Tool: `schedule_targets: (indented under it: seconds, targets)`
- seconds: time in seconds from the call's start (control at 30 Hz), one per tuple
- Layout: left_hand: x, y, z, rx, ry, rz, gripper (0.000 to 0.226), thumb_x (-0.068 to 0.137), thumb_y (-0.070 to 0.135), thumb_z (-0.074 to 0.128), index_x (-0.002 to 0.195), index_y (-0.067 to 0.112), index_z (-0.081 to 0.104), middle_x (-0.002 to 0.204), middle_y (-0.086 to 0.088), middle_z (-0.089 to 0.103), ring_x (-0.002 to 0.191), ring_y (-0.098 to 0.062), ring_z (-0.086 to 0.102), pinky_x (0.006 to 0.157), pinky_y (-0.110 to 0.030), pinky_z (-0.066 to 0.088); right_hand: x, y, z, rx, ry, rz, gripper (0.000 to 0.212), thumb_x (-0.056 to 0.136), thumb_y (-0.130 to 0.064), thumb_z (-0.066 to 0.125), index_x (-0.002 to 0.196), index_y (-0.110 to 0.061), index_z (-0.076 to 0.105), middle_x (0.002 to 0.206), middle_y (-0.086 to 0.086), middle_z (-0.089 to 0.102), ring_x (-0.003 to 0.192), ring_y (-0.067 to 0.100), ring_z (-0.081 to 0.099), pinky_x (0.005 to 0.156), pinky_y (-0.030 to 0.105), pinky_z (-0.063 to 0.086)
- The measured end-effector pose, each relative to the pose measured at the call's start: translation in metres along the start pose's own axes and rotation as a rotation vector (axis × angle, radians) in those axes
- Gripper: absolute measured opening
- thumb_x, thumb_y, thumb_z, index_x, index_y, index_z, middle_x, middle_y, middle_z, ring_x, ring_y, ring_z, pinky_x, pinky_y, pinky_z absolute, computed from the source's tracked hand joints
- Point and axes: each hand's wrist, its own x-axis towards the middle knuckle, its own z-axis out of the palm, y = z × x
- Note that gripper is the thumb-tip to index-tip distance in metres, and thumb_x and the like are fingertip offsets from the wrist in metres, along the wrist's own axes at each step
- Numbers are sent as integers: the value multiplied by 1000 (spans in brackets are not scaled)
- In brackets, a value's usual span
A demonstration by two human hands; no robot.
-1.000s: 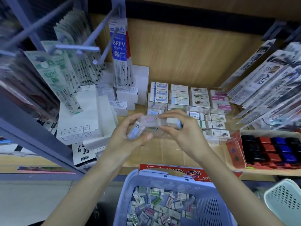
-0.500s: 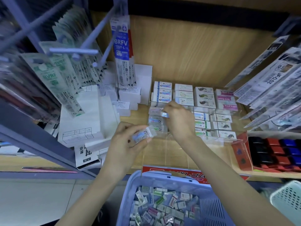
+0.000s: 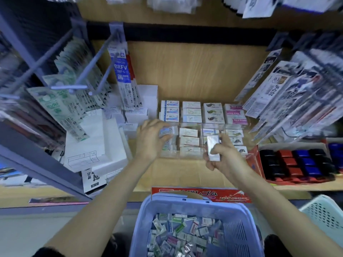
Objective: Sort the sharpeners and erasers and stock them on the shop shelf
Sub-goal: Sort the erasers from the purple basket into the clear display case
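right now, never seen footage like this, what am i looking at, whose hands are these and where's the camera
There is no machine here: these are a person's two bare hands, filmed by one wide camera worn on the head, looking forward and down. The left hand holds a blue-labelled packet at the left column of the boxed erasers lined up on the wooden shelf. The right hand grips a white eraser just in front of those rows. Below, a blue basket holds a loose heap of small packets. On the right sits a red tray of black, red and blue blocks; hanging packets fill hooks at both sides.
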Motion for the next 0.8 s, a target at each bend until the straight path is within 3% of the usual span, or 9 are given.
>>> schedule_targets:
  seconds: [0.07, 0.17, 0.33, 0.4, 0.5, 0.57, 0.67, 0.73, 0.8]
  targets:
    - [5, -1, 2, 123, -12, 25, 37, 83, 32, 67, 119, 25, 64, 119, 5, 62, 110, -20, 41, 88, -29, 24, -7, 2, -5, 202, -46, 70, 30, 83, 14, 28, 93, -12, 39, 82, 13, 43, 56, 20, 47, 44, 29, 35]
    - [5, -4, 5, 275, 0, 70, 36, 84, 28, 66, 120, 26, 64, 122, 7, 63, 105, -21, 42, 79, -28, 19, -14, 6, -12, 310, -97, 91, 25, 87, 14, 36, 96, -8, 42, 81, 14, 50, 59, 21, 54, 47, 30, 44]
    - [8, 4, 14, 404, 25, 60, 19, 86, 23, 64, 103, 16, 71, 110, -2, 66, 102, -26, 46, 71, -30, 14, -18, 18, -20, 124, -75, -49, 19, 90, 4, 51, 106, -6, 54, 92, 12, 68, 65, 19, 65, 53, 23, 50]
    - [7, 7, 20, 474, 23, 32, 14, 84, 17, 66, 96, 13, 72, 109, -6, 60, 104, -28, 45, 73, -32, 16, -23, 19, -21, 105, -71, -68, 25, 90, -1, 54, 115, -4, 54, 100, 13, 71, 64, 16, 61, 51, 21, 46]
    - [3, 7, 24, 491, 72, 1, 17, 78, 6, 69, 94, 9, 71, 107, -12, 51, 103, -30, 45, 76, -35, 22, -31, 20, -21, 124, -60, -64, 25, 88, 3, 55, 109, -7, 49, 101, 19, 70, 55, 12, 49, 49, 20, 40]
    - [-1, 10, 23, 468, 53, -23, 27, 81, 3, 65, 108, 10, 66, 109, -13, 50, 105, -30, 46, 80, -38, 28, -37, 21, -22, 142, -57, -44, 25, 87, 7, 55, 102, -10, 44, 97, 23, 69, 51, 12, 45, 48, 20, 39]
    - [-9, 22, 9, 393, 54, 82, 35, 85, 6, 62, 120, 7, 57, 114, -15, 50, 107, -32, 49, 85, -41, 33, -46, 19, -27, 125, -47, -46, 22, 84, 10, 58, 96, -9, 54, 74, 23, 59, 52, 12, 50, 49, 20, 42]
    - [-25, 36, -5, 163, 24, 263, 36, 84, 11, 66, 119, 6, 59, 110, -11, 53, 103, -27, 54, 86, -37, 37, -51, 17, -30, 74, -38, -67, 20, 82, 9, 60, 96, -6, 60, 66, 10, 58, 54, 13, 55, 51, 20, 45]
    - [-48, 53, -23, -182, -183, 354, 40, 84, 28, 66, 121, 14, 59, 105, 8, 53, 99, -9, 54, 89, -23, 39, -55, 14, -30, -8, -31, -89, 19, 82, 6, 63, 97, -5, 63, 60, 6, 61, 53, 17, 56, 52, 22, 48]
